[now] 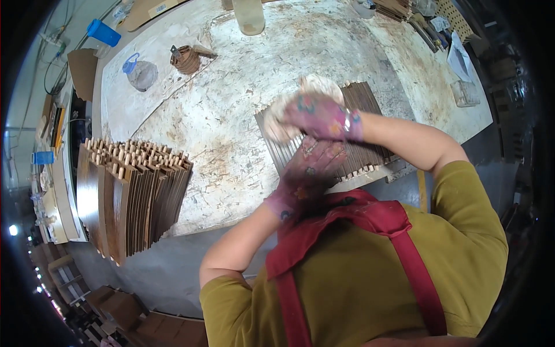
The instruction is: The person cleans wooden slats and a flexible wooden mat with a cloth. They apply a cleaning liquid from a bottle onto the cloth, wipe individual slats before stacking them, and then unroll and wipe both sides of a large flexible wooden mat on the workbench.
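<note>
Both my hands wear purple patterned gloves and cross above a row of dark brown wooden slats (368,130) packed side by side on the table. My right hand (321,117) is closed on a bunched whitish cloth (280,122), which lies over the slats and sticks out on both sides of the glove. Nearer to me, my left hand (312,168) lies over the slats with its fingers stretched toward my right wrist. It is somewhat blurred, and its fingertips are partly hidden. Pale dowel ends (361,172) show along the slats' near edge.
A block of upright brown slats with pale pegs (130,196) stands at the table's left edge. The stained worktable (225,173) also carries a blue-handled clear jug (141,75), a brown wrapped pot (185,59), a clear container (250,17) and a glass jar (465,93).
</note>
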Demonstrator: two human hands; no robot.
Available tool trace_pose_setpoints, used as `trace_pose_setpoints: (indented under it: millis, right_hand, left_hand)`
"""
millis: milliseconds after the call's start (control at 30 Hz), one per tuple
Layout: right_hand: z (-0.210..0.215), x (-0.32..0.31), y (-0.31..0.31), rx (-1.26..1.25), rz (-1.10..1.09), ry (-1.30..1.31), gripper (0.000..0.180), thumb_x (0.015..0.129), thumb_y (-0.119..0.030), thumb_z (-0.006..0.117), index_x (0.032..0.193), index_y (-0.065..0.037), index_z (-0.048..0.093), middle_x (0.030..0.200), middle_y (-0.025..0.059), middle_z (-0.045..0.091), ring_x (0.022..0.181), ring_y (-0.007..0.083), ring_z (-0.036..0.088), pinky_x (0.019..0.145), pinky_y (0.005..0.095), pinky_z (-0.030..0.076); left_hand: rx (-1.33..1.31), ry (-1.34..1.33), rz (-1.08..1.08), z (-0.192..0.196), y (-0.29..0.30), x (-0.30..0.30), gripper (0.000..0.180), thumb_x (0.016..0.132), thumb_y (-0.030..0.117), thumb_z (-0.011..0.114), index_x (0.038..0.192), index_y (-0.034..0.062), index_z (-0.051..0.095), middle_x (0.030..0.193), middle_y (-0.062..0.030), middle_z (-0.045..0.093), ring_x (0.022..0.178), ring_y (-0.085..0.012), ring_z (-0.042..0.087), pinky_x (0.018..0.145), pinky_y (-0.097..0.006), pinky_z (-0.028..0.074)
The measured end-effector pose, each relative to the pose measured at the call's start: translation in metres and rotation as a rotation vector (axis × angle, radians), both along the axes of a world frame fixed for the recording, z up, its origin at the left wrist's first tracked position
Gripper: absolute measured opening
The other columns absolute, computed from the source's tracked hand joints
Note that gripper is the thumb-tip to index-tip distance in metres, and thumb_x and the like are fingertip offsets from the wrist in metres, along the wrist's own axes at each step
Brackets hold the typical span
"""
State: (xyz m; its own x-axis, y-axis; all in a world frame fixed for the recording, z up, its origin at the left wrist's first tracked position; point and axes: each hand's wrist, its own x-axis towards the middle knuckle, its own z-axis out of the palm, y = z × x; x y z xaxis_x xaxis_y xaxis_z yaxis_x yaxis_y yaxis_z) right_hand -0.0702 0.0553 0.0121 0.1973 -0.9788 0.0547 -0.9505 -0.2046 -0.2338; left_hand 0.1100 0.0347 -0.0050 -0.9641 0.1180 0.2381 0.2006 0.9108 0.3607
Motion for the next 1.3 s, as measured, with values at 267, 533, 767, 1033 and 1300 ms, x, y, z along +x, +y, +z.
trace_pose_setpoints:
  millis: [267,533,767,1033,1300]
  right_hand:
    - [0.037,-0.004,-0.030,0.015,-0.069,0.066,0.032,0.078,-0.019,0.067,0.103,-0.004,0.055,0.092,0.0182,0.062,0.086,0.0357,0.064,0.072,0.0452,0.053]
    - [0.039,-0.012,-0.057,0.161,-0.211,0.073,0.029,0.080,-0.015,0.063,0.105,-0.008,0.051,0.101,0.0153,0.060,0.092,0.0344,0.062,0.068,0.0471,0.050]
    - [0.029,0.001,-0.047,0.072,-0.257,-0.071,0.032,0.078,-0.010,0.060,0.109,-0.007,0.055,0.102,0.0189,0.060,0.090,0.0369,0.062,0.075,0.0454,0.051]
    - [0.023,0.013,-0.020,-0.005,-0.069,-0.014,0.028,0.081,-0.012,0.061,0.107,-0.005,0.054,0.107,0.0193,0.060,0.095,0.0362,0.063,0.075,0.0454,0.052]
    - [0.057,-0.009,-0.027,-0.010,-0.155,-0.029,0.031,0.081,-0.018,0.062,0.109,-0.008,0.054,0.093,0.0161,0.063,0.084,0.0351,0.064,0.071,0.0457,0.050]
  left_hand:
    - [-0.065,0.128,-0.012,-0.012,-0.002,0.001,0.053,0.082,0.026,0.060,0.131,0.0079,0.053,0.137,-0.0134,0.051,0.129,-0.0303,0.046,0.109,-0.051,0.032]
    - [-0.010,0.046,-0.021,0.002,-0.003,0.004,0.048,0.088,0.023,0.048,0.135,0.0089,0.051,0.140,-0.0114,0.049,0.134,-0.0280,0.041,0.112,-0.050,0.029]
    - [-0.006,-0.009,-0.039,0.004,0.002,0.003,0.051,0.088,0.022,0.048,0.137,0.0082,0.047,0.142,-0.0124,0.047,0.137,-0.0275,0.038,0.113,-0.049,0.025]
    - [-0.086,-0.040,-0.064,0.003,-0.002,0.001,0.054,0.089,0.021,0.045,0.142,0.0092,0.042,0.147,-0.0115,0.042,0.139,-0.0266,0.035,0.116,-0.050,0.020]
    - [-0.035,0.002,0.002,0.009,-0.007,0.016,0.064,0.083,0.034,0.061,0.140,0.0101,0.045,0.142,-0.0138,0.045,0.135,-0.0304,0.038,0.115,-0.052,0.021]
